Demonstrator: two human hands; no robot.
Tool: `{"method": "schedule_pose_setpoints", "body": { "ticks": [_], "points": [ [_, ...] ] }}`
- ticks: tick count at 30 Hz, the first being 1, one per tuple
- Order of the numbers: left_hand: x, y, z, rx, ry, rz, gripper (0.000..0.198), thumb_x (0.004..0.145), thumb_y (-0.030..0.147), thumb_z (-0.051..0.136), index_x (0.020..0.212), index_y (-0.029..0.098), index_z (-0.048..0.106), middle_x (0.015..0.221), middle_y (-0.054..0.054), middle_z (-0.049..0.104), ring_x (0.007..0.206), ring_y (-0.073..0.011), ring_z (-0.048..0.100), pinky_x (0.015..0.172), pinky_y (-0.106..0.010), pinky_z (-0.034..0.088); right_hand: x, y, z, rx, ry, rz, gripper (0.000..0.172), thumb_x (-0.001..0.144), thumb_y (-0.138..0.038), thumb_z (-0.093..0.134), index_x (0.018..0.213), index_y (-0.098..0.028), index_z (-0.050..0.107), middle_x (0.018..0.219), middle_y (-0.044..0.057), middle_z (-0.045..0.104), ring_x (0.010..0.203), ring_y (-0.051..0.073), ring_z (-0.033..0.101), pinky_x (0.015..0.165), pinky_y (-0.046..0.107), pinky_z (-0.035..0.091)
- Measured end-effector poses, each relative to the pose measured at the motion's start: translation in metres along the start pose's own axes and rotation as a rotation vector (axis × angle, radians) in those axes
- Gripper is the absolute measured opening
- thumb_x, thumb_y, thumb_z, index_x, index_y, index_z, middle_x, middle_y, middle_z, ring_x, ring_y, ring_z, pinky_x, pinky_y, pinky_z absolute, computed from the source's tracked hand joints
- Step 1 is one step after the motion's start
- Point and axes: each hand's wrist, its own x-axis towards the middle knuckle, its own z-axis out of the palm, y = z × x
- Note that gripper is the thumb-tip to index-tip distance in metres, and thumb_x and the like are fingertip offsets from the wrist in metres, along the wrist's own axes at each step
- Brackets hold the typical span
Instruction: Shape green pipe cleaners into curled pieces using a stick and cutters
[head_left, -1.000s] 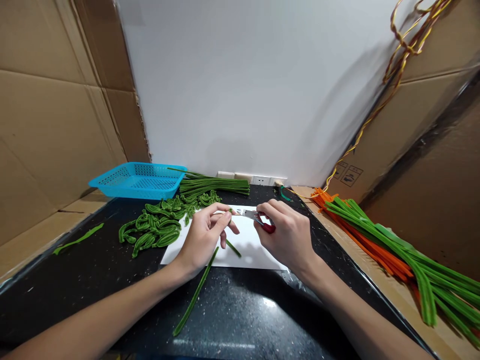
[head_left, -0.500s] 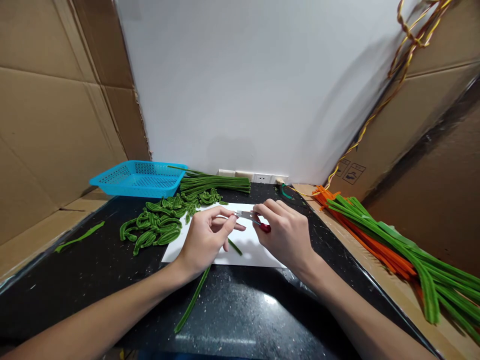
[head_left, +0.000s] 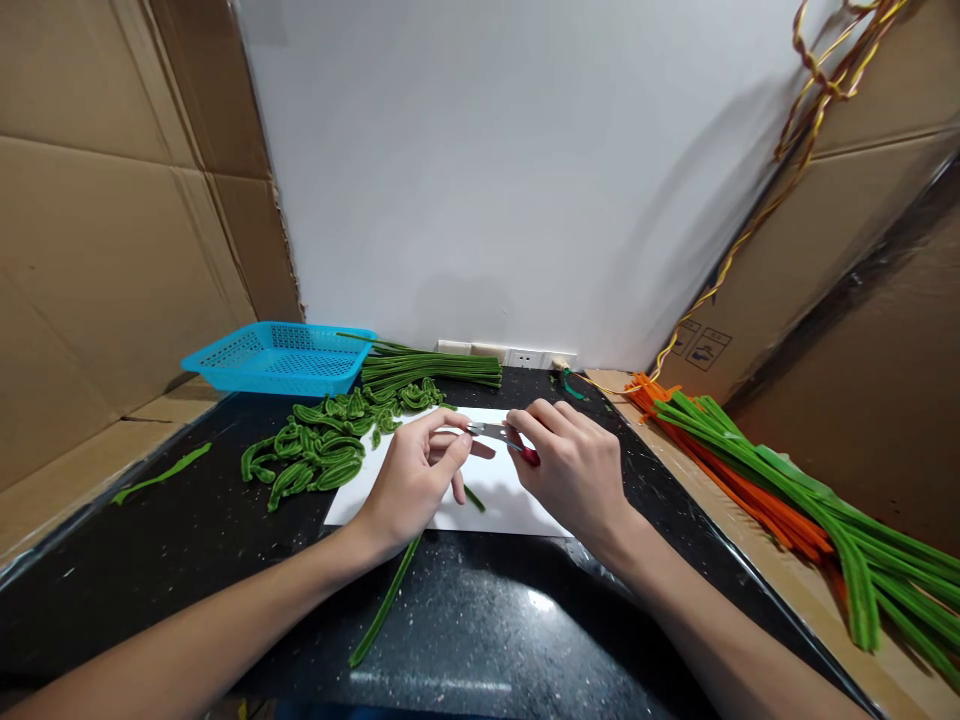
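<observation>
Over the white sheet [head_left: 517, 510], my right hand [head_left: 574, 465] is closed around small red-handled pliers [head_left: 491, 431], their grey metal jaws pointing left. My left hand [head_left: 416, 480] has its thumb and index finger pinched together at the tip of the jaws; what lies between them is too small to make out. Its other fingers are loosely curled. Beneath the left hand a green chenille stem [head_left: 386, 610] runs across the sheet's front edge onto the dark table, partly hidden by the hand. Left of the sheet lies a pile of bent green chenille loops [head_left: 319, 450].
A blue perforated basket [head_left: 300, 372] stands at the back left, beside a bundle of straight green stems [head_left: 435, 370]. Orange stems [head_left: 765, 505] and bright green stems [head_left: 840, 520] lie along the right side. Cardboard walls [head_left: 97, 250] flank the black table [head_left: 187, 580].
Almost nothing differs. The left fingers have shifted very slightly at the tip of the pliers, while both hands stay in the same place.
</observation>
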Motion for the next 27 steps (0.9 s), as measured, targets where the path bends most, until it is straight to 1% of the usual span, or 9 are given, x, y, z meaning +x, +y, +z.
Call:
{"method": "schedule_pose_setpoints", "body": {
  "ticks": [3, 5, 7, 9, 12, 17, 22, 27],
  "points": [
    [0.0005, -0.0008, -0.0002, -0.012, -0.001, -0.032, 0.025, 0.095, 0.039, 0.061, 0.104, 0.016, 0.057, 0.092, -0.01, 0.077, 0.044, -0.0099, 0.061, 0.04, -0.019, 0.038, 0.0003, 0.0004, -0.0004, -0.01, 0.003, -0.004, 0.012, 0.094, -0.021, 0.059, 0.085, -0.021, 0.068, 0.079, 0.001, 0.066, 0.071, 0.016, 0.05, 0.064, 0.031, 0.031],
    [0.0007, -0.0013, 0.0001, -0.006, -0.001, -0.036, 0.027, 0.096, 0.04, 0.06, 0.106, 0.016, 0.056, 0.092, -0.01, 0.078, 0.043, -0.01, 0.061, 0.04, -0.019, 0.036, 0.0002, 0.0008, -0.0005, -0.015, 0.002, -0.005, 0.012, 0.094, -0.021, 0.059, 0.085, -0.021, 0.067, 0.079, 0.001, 0.066, 0.072, 0.017, 0.05, 0.065, 0.031, 0.031],
    [0.0008, -0.0014, 0.0004, 0.006, 0.0, -0.025, 0.027, 0.096, 0.04, 0.06, 0.106, 0.016, 0.056, 0.091, -0.01, 0.078, 0.043, -0.0097, 0.061, 0.042, -0.02, 0.04, -0.0001, 0.0013, -0.0003, -0.021, 0.003, -0.004, 0.013, 0.094, -0.021, 0.059, 0.085, -0.021, 0.067, 0.08, 0.001, 0.066, 0.072, 0.017, 0.049, 0.065, 0.031, 0.031],
    [0.0008, -0.0011, 0.0006, 0.019, 0.005, -0.011, 0.026, 0.095, 0.04, 0.061, 0.103, 0.015, 0.056, 0.09, -0.01, 0.078, 0.042, -0.0092, 0.06, 0.046, -0.021, 0.045, -0.0004, 0.0017, 0.0002, -0.025, 0.001, -0.003, 0.013, 0.095, -0.022, 0.059, 0.084, -0.021, 0.067, 0.08, 0.001, 0.066, 0.072, 0.017, 0.049, 0.065, 0.031, 0.031],
    [0.0004, -0.0006, 0.0006, 0.041, 0.003, 0.003, 0.024, 0.095, 0.039, 0.062, 0.097, 0.016, 0.055, 0.094, -0.01, 0.078, 0.042, -0.0087, 0.06, 0.05, -0.023, 0.048, -0.0003, 0.0021, 0.0006, -0.022, 0.0, 0.001, 0.013, 0.095, -0.022, 0.059, 0.084, -0.021, 0.067, 0.08, 0.001, 0.067, 0.072, 0.016, 0.05, 0.065, 0.031, 0.031],
    [-0.0004, -0.0026, 0.0008, 0.07, 0.023, 0.012, 0.022, 0.095, 0.038, 0.062, 0.097, 0.017, 0.055, 0.084, -0.006, 0.076, 0.046, -0.0108, 0.062, 0.049, -0.023, 0.049, 0.0009, 0.0014, -0.0007, 0.002, 0.014, 0.017, 0.011, 0.093, -0.022, 0.062, 0.084, -0.021, 0.068, 0.078, -0.001, 0.066, 0.071, 0.015, 0.05, 0.065, 0.03, 0.031],
    [0.0003, -0.0032, 0.0008, 0.096, 0.042, 0.011, 0.022, 0.094, 0.038, 0.063, 0.096, 0.017, 0.055, 0.098, -0.01, 0.077, 0.043, -0.0085, 0.059, 0.046, -0.024, 0.048, 0.0012, 0.0004, -0.001, 0.033, 0.018, 0.029, 0.01, 0.092, -0.021, 0.063, 0.083, -0.021, 0.069, 0.077, -0.001, 0.066, 0.07, 0.015, 0.052, 0.064, 0.029, 0.031],
    [0.0, -0.0012, 0.0007, 0.102, 0.022, 0.002, 0.023, 0.095, 0.038, 0.062, 0.096, 0.017, 0.054, 0.097, -0.01, 0.078, 0.042, -0.0081, 0.058, 0.046, -0.023, 0.047, 0.0007, 0.0, -0.0003, 0.045, 0.006, 0.023, 0.008, 0.092, -0.021, 0.065, 0.086, -0.022, 0.071, 0.075, -0.002, 0.066, 0.07, 0.015, 0.052, 0.063, 0.029, 0.031]
  ]
}}
